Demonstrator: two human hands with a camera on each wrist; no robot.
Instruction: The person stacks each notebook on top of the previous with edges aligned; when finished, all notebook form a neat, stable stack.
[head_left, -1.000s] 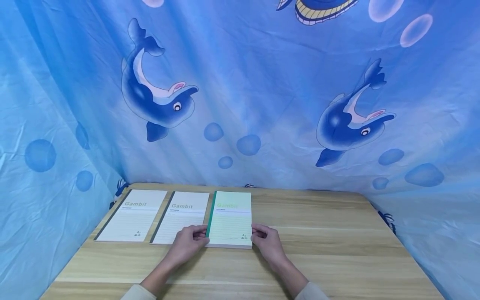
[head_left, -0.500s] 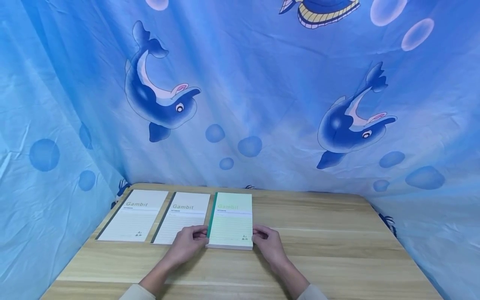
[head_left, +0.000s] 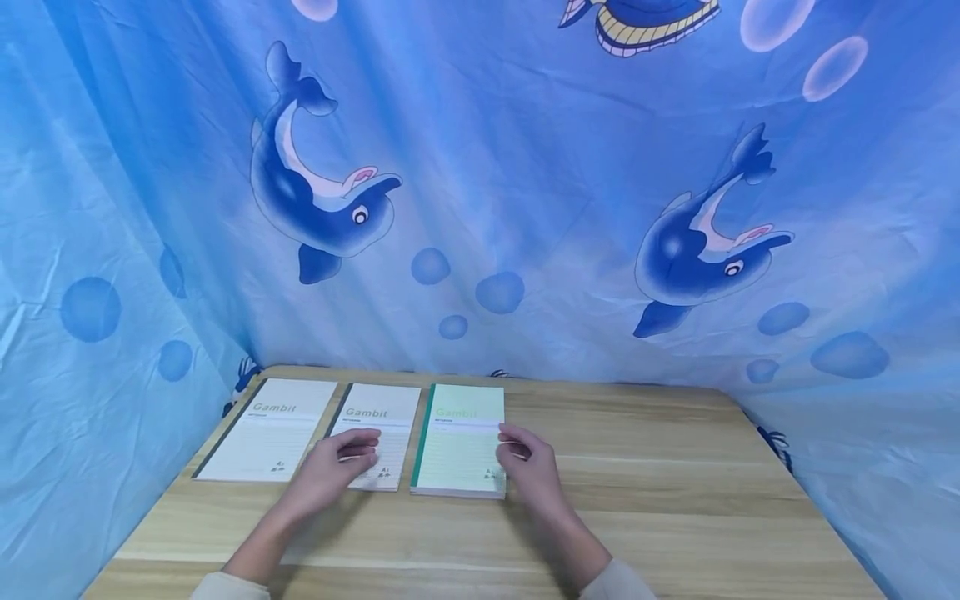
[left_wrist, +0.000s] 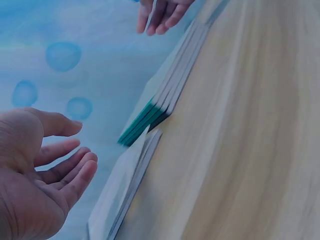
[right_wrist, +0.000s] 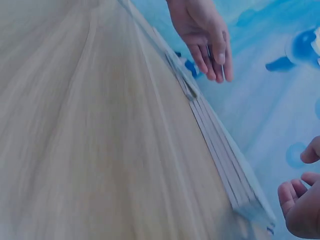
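A stack of notebooks (head_left: 461, 450), green-spined on top with a pale green cover, lies on the table right of two white notebooks. From the side, the stack (left_wrist: 167, 80) shows several layers, the lowest with a dark spine. My left hand (head_left: 330, 471) hovers over the middle white notebook (head_left: 382, 408), its fingers loosely bent and holding nothing. By the stack's right edge my right hand (head_left: 531, 471) is raised, fingers relaxed; both wrist views show it apart from the stack. At the far left lies the other white notebook (head_left: 262, 433), dark along its spine.
The wooden table (head_left: 660, 500) extends to the right of and in front of the notebooks. A blue curtain (head_left: 555, 208) printed with dolphins hangs behind the table and along its sides.
Both hands have let go of the stack's sides and risen. The left hand has moved left over the middle notebook; the right has shifted slightly up. The notebooks stay in place.
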